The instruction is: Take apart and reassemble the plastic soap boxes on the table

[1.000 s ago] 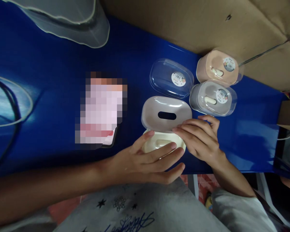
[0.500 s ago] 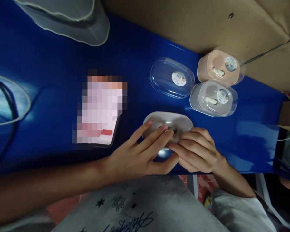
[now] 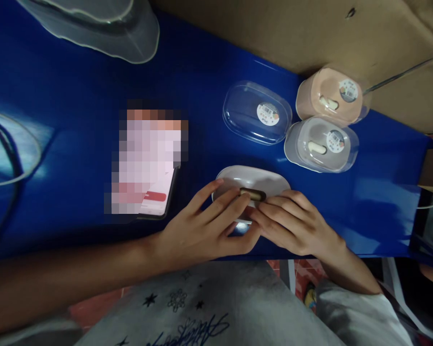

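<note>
Slotted pale-grey oval plastic cover (image 3: 254,179) sits under the left hand (image 3: 204,230) — half-spread, grip unclear from here — while the right hand (image 3: 303,226), curled, holds its near side.

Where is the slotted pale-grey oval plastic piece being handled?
In the head view, the piece is right of and slightly below centre, touched by the left hand and right hand, nearer the person than the loose clear plastic cover.
</note>
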`<state>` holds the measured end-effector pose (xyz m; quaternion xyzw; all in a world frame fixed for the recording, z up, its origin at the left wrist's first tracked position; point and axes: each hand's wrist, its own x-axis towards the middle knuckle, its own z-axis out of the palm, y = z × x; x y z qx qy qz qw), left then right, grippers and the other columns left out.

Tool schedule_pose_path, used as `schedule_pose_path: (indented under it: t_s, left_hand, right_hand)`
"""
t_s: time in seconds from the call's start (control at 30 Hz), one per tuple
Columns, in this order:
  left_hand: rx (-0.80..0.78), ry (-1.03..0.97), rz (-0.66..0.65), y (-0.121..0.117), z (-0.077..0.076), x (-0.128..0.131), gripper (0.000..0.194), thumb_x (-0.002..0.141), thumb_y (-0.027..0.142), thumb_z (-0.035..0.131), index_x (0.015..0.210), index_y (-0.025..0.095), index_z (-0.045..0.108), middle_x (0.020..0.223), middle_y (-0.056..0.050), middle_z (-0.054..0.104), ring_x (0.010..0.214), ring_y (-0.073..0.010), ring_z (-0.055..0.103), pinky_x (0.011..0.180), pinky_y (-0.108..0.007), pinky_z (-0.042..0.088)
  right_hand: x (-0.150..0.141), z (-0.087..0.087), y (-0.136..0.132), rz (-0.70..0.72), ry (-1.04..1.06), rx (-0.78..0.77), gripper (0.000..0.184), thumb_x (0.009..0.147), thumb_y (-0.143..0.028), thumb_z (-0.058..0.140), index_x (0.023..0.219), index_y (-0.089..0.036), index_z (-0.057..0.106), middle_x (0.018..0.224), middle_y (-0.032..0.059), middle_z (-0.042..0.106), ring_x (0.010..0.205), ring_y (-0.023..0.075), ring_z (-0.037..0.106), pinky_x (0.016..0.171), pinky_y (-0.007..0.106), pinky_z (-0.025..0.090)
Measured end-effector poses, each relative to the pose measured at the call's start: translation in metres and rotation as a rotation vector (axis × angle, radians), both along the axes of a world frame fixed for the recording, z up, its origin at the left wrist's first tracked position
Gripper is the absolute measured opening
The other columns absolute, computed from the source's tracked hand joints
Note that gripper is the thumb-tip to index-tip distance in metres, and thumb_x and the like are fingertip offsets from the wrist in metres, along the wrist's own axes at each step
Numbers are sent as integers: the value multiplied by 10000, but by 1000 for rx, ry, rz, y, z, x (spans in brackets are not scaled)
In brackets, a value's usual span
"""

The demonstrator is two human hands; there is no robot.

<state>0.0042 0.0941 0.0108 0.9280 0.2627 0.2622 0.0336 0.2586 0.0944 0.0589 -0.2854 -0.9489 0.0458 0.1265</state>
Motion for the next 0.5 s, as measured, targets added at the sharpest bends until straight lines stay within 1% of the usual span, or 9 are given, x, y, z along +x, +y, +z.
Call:
schedule_pose_path:
  t_s: [0.1, 0.23, 0.3, 0.37, 0.43, 0.5]
  left_hand:
    - [-2, -36, 5, -1, 1, 2, 447, 887, 140, 725, 1275, 329, 608, 1321, -77, 720, 1261, -270, 687, 1126, -596, 533]
    - [-7, -94, 20, -2, 2, 3, 395, 899, 195, 717, 1246, 350, 608, 1326, -71, 699, 1293, -274, 662, 1129, -612, 522]
    - [-17, -100, 14, -2, 1, 3, 360, 905, 193, 710, 1218, 338, 607, 1316, -57, 704, 1292, -266, 662, 1142, -603, 515]
    - [-47, -78, 6, 0, 2, 2, 312, 908, 163, 705, 1175, 297, 614, 1293, -57, 720, 1291, -258, 662, 1165, -586, 501]
    - [-81, -41, -2, 3, 2, 1, 253, 920, 133, 695, 1136, 247, 628, 1256, -74, 742, 1290, -260, 662, 1181, -573, 487]
    - [-91, -9, -8, 6, 3, 0, 201, 947, 120, 670, 1122, 218, 646, 1208, -85, 763, 1276, -265, 667, 1176, -573, 488]
  right_hand:
    - [2, 4, -1, 20, 35, -11, 236, 1076, -120, 535, 1149, -137, 758, 1027, 50, 826, 972, 189, 699, 814, 363, 560]
    - [4, 6, -3, 29, 69, -11, 195, 1031, -117, 626, 1177, -116, 756, 1016, 72, 817, 931, 199, 697, 784, 371, 561]
    - [4, 4, -5, 36, 69, -29, 182, 1014, -130, 664, 1168, -109, 760, 967, 64, 806, 845, 189, 678, 743, 368, 547]
    - [2, 1, -6, 51, 73, -58, 139, 996, -143, 699, 1112, -128, 773, 872, 34, 776, 759, 175, 645, 701, 363, 520]
    - [0, -3, -6, 64, 70, -99, 100, 988, -143, 707, 1057, -156, 778, 857, 19, 760, 780, 178, 656, 708, 362, 511]
    - [-3, -7, -6, 60, 61, -121, 114, 989, -122, 691, 1039, -182, 774, 922, 19, 773, 875, 188, 693, 765, 366, 523]
